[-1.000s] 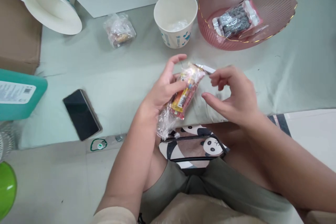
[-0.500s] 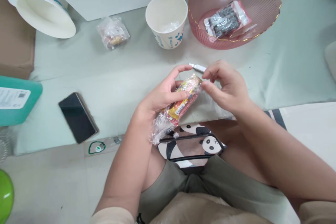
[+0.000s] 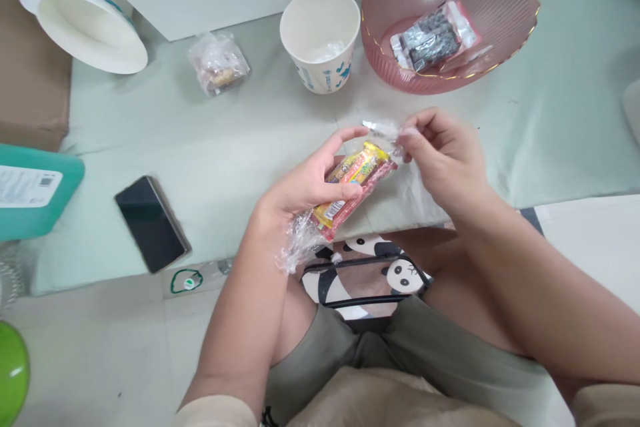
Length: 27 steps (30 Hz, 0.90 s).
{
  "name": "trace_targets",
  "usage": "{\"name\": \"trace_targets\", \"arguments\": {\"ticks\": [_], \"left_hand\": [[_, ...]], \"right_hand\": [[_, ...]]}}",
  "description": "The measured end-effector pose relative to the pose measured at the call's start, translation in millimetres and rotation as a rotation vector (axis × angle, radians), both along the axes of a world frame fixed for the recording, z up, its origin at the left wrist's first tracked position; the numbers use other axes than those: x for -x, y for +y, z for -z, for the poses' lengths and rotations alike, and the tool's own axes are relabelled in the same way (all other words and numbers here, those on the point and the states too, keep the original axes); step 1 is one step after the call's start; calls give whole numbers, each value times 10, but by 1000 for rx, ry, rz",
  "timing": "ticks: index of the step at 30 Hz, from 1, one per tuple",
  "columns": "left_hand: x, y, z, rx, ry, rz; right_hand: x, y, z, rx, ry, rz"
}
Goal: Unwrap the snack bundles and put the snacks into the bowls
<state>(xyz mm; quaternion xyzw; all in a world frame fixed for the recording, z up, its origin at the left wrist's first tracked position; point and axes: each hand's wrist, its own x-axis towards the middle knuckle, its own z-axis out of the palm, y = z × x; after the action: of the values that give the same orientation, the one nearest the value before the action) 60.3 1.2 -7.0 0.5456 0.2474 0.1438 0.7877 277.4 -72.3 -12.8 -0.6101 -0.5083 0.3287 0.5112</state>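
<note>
My left hand [image 3: 320, 177] is closed around a snack packet [image 3: 350, 181] in yellow and red wrapping, with clear plastic wrap [image 3: 300, 240] bunched at its lower end. The thumb lies across the packet's front and the index finger stretches out above it. At the packet's upper right end, my right hand [image 3: 445, 153] pinches the clear plastic wrap and holds it drawn away from the packet. A small white strip, perhaps a cutter [image 3: 373, 127], lies on the table just beyond, partly behind the plastic.
A paper cup [image 3: 320, 73] with clear plastic inside stands beside a pink bowl [image 3: 400, 80] holding dark packets. Further left are a wrapped snack [image 3: 219, 63], a tipped paper cup [image 3: 93, 30], a phone [image 3: 151, 223] and a teal container [image 3: 65, 177]. A panda-print bag [image 3: 360, 277] rests on my lap.
My right hand has moved slightly right, pulling the clear plastic out from the packet's upper end. More of the yellow and red wrapping shows now. My left hand has kept its hold.
</note>
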Motion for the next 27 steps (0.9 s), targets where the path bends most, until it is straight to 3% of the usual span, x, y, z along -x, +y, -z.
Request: {"name": "trace_targets", "arguments": {"ticks": [5,9,11,13,17,27], "left_hand": [[-39,-42,-12,-16,-35,-83],[-150,-36,83,-32,-66,-331],[-207,2,145,-29,-101,-490],[-247,52,190,-18,-120,-579],[-276,92,195,2,-83,-550],[-317,-5,230,-86,-123,-465]], "right_hand": [[-95,75,138,45,251,88],[-41,75,193,25,254,192],[65,35,165,23,199,143],[199,-19,104,57,182,7],[388,-91,0,95,176,-177],[365,-76,88,87,218,-91]]}}
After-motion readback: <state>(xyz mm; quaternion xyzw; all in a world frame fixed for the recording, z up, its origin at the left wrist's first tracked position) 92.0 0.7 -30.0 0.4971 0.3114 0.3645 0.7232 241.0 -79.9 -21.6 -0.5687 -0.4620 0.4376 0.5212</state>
